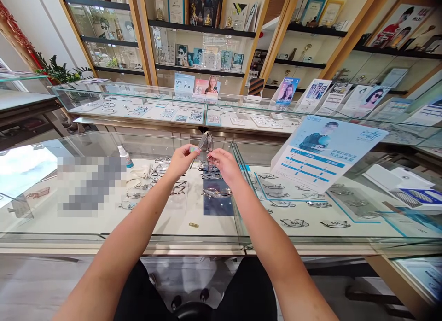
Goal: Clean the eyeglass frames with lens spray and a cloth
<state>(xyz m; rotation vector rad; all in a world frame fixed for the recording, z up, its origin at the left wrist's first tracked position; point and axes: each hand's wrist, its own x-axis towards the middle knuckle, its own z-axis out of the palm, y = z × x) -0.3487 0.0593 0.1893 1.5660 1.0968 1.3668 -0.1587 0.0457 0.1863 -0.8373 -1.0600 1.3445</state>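
Observation:
Both my hands are raised over the glass display counter point(162, 148), pinching one pair of eyeglasses point(206, 140) between them. The glasses are seen nearly edge-on, lenses upward. My left hand point(183, 160) is closed on one side of them, with a small green patch showing at its fingertips. On the other side my right hand point(223, 163) grips with thumb and fingers, which partly hide the frame. Below the hands, several glasses lie in rows, including a thin-rimmed pair point(217, 192) over a dark blue panel point(217, 207).
A small white spray bottle point(125, 156) and a crumpled pale cloth point(140, 172) stand left of my hands. At right, a tilted blue-and-white sign point(328, 150) rises from the counter near white boxes point(404, 180). A second glass showcase point(138, 110) runs behind.

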